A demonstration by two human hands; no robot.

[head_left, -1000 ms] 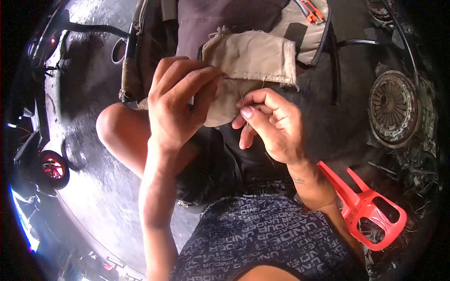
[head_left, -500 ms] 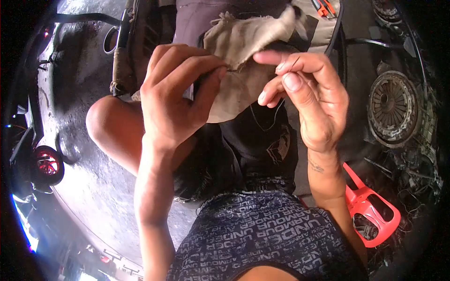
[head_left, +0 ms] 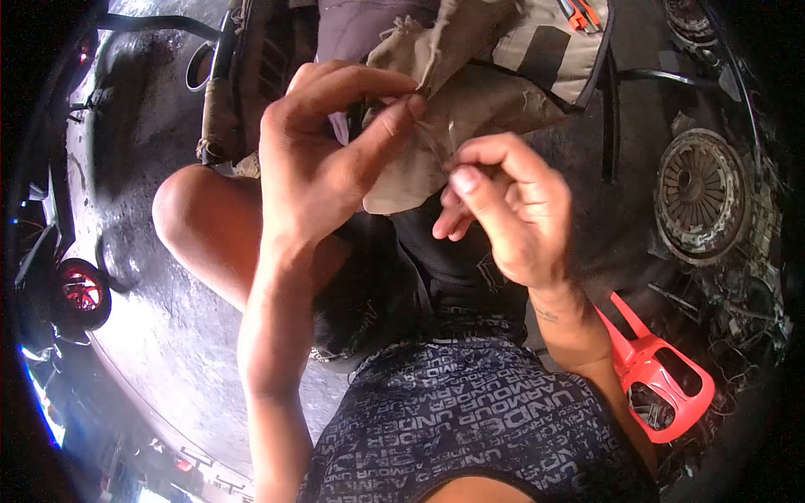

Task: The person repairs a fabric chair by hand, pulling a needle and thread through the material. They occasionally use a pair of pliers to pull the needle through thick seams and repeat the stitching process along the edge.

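Observation:
My left hand [head_left: 335, 159] pinches the frayed edge of a beige cloth [head_left: 470, 42] between thumb and forefinger. Lower and to the right, my right hand [head_left: 511, 201] has its thumb and forefinger pressed together on a thin thread [head_left: 433, 142]. That thread runs up from the right fingertips toward the cloth edge by the left hand; whether a needle is on it is too fine to tell. The cloth lies over my lap in folds, with a dark patch [head_left: 545, 54] on its lighter part at the right.
An orange-and-black cutter [head_left: 579, 15] rests on the fabric at the top right. A round clutch-like metal part [head_left: 703, 194] sits right, among scrap. A red plastic piece [head_left: 692, 386] lies below it. At left are a red-rimmed wheel [head_left: 84, 293] and a cloth-wrapped bar [head_left: 216, 121].
My right hand has moved down and left, closer to my left hand. My left hand has shifted slightly up and right. The cloth has folded upward, uncovering the dark patch.

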